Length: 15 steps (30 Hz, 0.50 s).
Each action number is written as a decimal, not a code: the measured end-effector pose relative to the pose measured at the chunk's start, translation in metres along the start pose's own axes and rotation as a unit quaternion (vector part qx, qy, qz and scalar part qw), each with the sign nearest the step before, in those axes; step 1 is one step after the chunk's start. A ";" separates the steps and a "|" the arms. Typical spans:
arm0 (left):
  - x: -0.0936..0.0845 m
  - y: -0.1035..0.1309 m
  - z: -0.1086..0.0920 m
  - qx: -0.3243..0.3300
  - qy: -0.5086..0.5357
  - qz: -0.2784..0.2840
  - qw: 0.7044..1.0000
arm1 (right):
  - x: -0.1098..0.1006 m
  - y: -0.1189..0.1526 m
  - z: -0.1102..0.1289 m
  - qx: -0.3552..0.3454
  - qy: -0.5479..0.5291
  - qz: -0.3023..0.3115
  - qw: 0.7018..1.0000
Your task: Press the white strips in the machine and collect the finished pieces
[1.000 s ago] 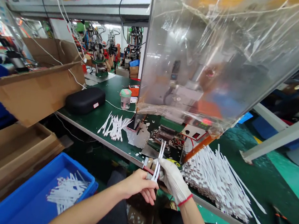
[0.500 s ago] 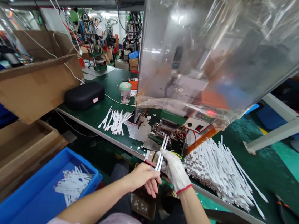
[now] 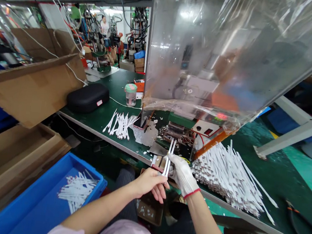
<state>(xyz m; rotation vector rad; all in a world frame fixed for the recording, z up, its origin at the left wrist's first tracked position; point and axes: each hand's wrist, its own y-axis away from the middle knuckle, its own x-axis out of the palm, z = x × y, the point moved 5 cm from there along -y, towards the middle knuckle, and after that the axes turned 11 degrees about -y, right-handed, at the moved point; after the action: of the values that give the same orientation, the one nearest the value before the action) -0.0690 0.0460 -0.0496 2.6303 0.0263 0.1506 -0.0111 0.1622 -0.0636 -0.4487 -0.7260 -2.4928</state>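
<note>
Bare left hand (image 3: 152, 182) pinches the near ends of two thin, flat white strips (image 3: 167, 166); red-cuffed, white-gloved right hand (image 3: 183, 174) closes on their middle — two-point grip, apparently to keep them parallel. Large heap of white strips (image 3: 226, 177) on the dark-green counter (image 3: 120, 83), beside the gloved hand, likely for easy reach. Strips' far ends point toward dark metal fixture (image 3: 175, 128) — contact unclear. Smaller white bunch (image 3: 121, 125) lies left, perhaps kept separate
</note>
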 end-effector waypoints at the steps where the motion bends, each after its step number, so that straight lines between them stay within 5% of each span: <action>1: 0.000 0.000 0.000 0.000 0.001 0.000 1.000 | 0.000 0.000 0.000 0.001 -0.001 0.001 1.000; 15: 0.011 -0.005 0.000 0.002 0.022 0.006 1.000 | 0.006 -0.006 0.017 -0.011 -0.027 -0.025 0.999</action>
<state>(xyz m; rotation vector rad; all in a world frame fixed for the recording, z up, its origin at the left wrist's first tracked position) -0.0581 0.0509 -0.0510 2.6316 0.0262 0.2125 -0.0162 0.1746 -0.0500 -0.5133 -0.7410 -2.5468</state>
